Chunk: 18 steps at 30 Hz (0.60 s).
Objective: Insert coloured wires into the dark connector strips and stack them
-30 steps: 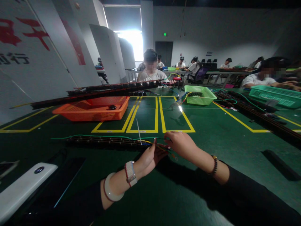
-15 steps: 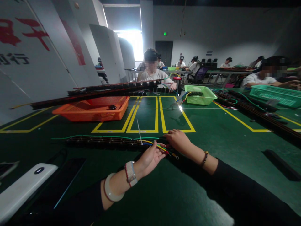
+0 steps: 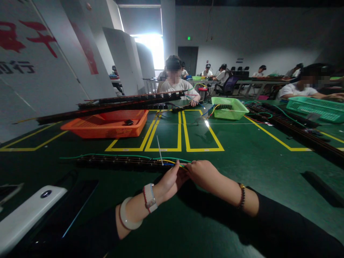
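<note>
A long black strip with wires [image 3: 120, 161] lies across the green table in front of me. Green, yellow and blue wires [image 3: 170, 163] come off its right end, and a white cable tie [image 3: 159, 150] sticks up from it there. My left hand [image 3: 172, 182] is under the wires, its thumb closed over them. Against its fingertips, my right hand [image 3: 204, 173] is closed around the wires' ends, which it hides along with the ring terminal. A green wire [image 3: 107, 156] runs along the strip's far side.
An orange basket [image 3: 104, 130] has black strips [image 3: 113, 105] lying across it. Farther back stands a light green basket [image 3: 229, 109]. More strips [image 3: 285, 123] lie at right, near a short black bar [image 3: 322, 188]. A white device [image 3: 32, 218] is at front left. A co-worker [image 3: 174, 84] sits opposite.
My right hand has come down and closed on the wire ends, covering the ring terminal and red tip. Across the table, the co-worker's hand has lowered, and a dark piece now lies beside it.
</note>
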### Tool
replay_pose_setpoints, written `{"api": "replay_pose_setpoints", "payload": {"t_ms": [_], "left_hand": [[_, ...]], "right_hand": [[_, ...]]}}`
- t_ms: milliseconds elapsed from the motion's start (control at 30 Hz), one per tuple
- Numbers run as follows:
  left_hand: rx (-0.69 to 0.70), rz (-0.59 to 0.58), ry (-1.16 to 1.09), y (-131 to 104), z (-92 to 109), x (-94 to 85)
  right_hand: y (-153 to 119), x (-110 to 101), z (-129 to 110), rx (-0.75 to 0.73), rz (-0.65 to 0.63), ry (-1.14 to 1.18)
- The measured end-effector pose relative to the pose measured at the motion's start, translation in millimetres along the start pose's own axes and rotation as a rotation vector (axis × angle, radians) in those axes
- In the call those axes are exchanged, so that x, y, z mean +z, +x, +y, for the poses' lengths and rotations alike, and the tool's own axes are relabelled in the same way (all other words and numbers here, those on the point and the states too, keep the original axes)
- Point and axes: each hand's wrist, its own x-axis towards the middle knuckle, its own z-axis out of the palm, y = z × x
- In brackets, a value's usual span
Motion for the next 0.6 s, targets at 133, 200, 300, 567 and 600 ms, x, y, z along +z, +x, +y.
{"api": "replay_pose_setpoints", "payload": {"t_ms": [133,200,300,567,600], "left_hand": [[0.025,-0.036,0.008,0,-2,-0.2],[0.042,-0.041,0.016,0,-2,-0.1],[0.06,-0.032,0.037,1,-2,0.9],[0.071,-0.063,0.073,-1,-1,-0.4],[0.053,-0.06,0.073,-2,-1,-0.4]], "right_hand": [[3,-2,5,0.062,-0.008,-0.011],[6,-3,8,0.098,-0.026,0.004],[9,-2,11,0.119,-0.034,0.041],[11,3,30,-0.041,0.065,0.086],[12,4,32,-0.081,0.057,0.092]]}}
